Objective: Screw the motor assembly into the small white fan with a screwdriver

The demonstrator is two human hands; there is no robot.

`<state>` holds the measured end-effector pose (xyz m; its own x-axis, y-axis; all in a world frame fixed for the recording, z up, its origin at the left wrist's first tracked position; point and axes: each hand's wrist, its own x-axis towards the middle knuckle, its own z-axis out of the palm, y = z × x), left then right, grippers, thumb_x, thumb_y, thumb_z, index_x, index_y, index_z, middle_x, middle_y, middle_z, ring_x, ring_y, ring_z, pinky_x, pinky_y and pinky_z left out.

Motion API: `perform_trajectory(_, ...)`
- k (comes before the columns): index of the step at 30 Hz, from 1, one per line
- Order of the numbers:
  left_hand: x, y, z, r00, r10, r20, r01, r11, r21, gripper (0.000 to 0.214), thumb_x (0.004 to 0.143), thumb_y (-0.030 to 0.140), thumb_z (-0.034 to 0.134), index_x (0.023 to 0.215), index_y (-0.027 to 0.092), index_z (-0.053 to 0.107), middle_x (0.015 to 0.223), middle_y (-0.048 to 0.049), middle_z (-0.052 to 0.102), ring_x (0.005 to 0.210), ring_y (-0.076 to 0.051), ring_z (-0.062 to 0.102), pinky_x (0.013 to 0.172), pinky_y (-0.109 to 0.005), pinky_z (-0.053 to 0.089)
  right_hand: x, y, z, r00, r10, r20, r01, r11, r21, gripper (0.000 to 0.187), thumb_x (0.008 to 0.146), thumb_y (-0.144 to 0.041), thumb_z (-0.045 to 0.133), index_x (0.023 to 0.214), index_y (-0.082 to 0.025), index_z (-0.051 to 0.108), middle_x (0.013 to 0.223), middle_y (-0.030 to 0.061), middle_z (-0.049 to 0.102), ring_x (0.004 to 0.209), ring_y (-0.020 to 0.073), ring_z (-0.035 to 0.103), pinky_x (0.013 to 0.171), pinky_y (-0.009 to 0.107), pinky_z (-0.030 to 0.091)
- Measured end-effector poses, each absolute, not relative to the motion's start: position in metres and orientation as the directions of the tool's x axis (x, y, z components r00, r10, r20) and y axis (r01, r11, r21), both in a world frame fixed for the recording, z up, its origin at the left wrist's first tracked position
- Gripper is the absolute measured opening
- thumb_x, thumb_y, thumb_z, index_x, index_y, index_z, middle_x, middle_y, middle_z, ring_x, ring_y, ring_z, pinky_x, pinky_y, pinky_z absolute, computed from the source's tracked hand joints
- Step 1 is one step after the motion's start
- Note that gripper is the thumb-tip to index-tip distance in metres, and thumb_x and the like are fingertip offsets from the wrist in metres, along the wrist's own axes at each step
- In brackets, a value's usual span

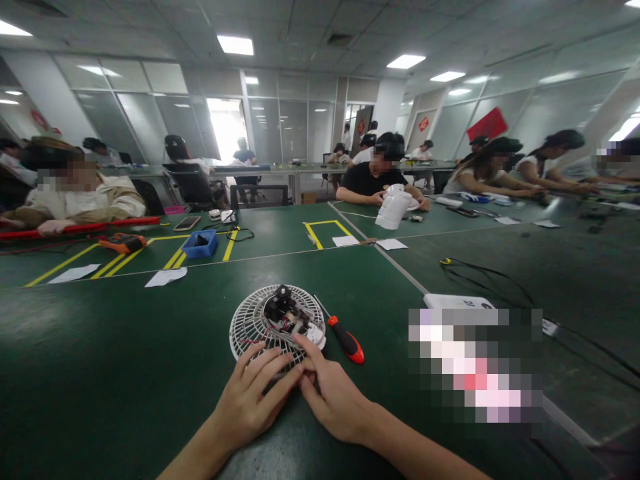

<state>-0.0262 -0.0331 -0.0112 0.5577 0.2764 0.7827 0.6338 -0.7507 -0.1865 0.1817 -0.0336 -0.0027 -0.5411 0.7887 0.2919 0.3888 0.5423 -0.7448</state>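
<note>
A round white fan grille [245, 320] lies on the green table in front of me, with the exposed black motor assembly [284, 307] and thin wires on it. My left hand [255, 393] rests over its near left side, fingers apart and stretched across the ribs. At the near right rim, my right hand [333, 393] has its index finger on top and its thumb and other fingers bent around the edge; the contact is partly hidden. A screwdriver [347, 340] with a red and black handle lies just right of the grille.
Beyond the grille are a blue bin [200, 245], an orange and black tool [123, 243], a phone [187, 223] and paper sheets [166, 277]. A white power bank-like box [457, 302] and black cables [493, 280] lie to the right. Opposite, a person [377, 173] handles a white part [393, 208].
</note>
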Motion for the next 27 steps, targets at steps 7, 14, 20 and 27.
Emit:
perform_trajectory(7, -0.0268, -0.0310, -0.0117, 0.575, 0.298, 0.762, 0.634, -0.751, -0.184, 0.030, 0.095, 0.012, 0.051, 0.118, 0.021, 0.068, 0.115, -0.0075, 0.069, 0.116, -0.021, 0.059, 0.110, -0.043, 0.043, 0.1821, -0.0329, -0.0016, -0.581, 0.767, 0.273, 0.411, 0.566, -0.715, 0.063, 0.099, -0.014, 0.042, 0.157, -0.017, 0.018, 0.102, 0.0075, 0.072, 0.085, 0.0211, 0.070, 0.088, 0.036, 0.054)
perform_trajectory(14, -0.0238, -0.0306, -0.0103, 0.567, 0.319, 0.759, 0.634, -0.758, -0.155, 0.024, 0.095, 0.013, 0.054, 0.111, 0.020, 0.070, 0.114, -0.0079, 0.069, 0.117, -0.022, 0.059, 0.106, -0.042, 0.046, 0.1838, -0.0334, 0.0018, -0.600, 0.761, 0.246, 0.403, 0.553, -0.729, 0.062, 0.099, -0.012, 0.040, 0.158, -0.017, 0.019, 0.105, 0.0081, 0.074, 0.089, 0.0221, 0.072, 0.091, 0.038, 0.055)
perform_trajectory(20, -0.0220, -0.0303, -0.0077, 0.521, 0.320, 0.791, 0.670, -0.728, -0.147, 0.019, 0.093, 0.012, 0.057, 0.106, 0.021, 0.068, 0.114, -0.0090, 0.068, 0.116, -0.023, 0.060, 0.104, -0.043, 0.047, 0.1859, -0.0350, 0.0042, -0.603, 0.761, 0.237, 0.404, 0.549, -0.732, 0.061, 0.100, -0.013, 0.039, 0.158, -0.016, 0.022, 0.125, 0.0137, 0.071, 0.111, 0.0253, 0.070, 0.098, 0.041, 0.053)
perform_trajectory(27, -0.0221, -0.0311, -0.0117, 0.506, 0.328, 0.798, 0.643, -0.760, -0.095, 0.021, 0.089, 0.007, 0.061, 0.107, 0.017, 0.068, 0.116, -0.0121, 0.066, 0.115, -0.024, 0.061, 0.104, -0.045, 0.047, 0.1890, -0.0368, 0.0059, -0.617, 0.742, 0.263, 0.400, 0.583, -0.707, 0.060, 0.100, -0.012, 0.041, 0.158, -0.017, 0.025, 0.138, 0.0162, 0.065, 0.125, 0.0253, 0.064, 0.106, 0.042, 0.050)
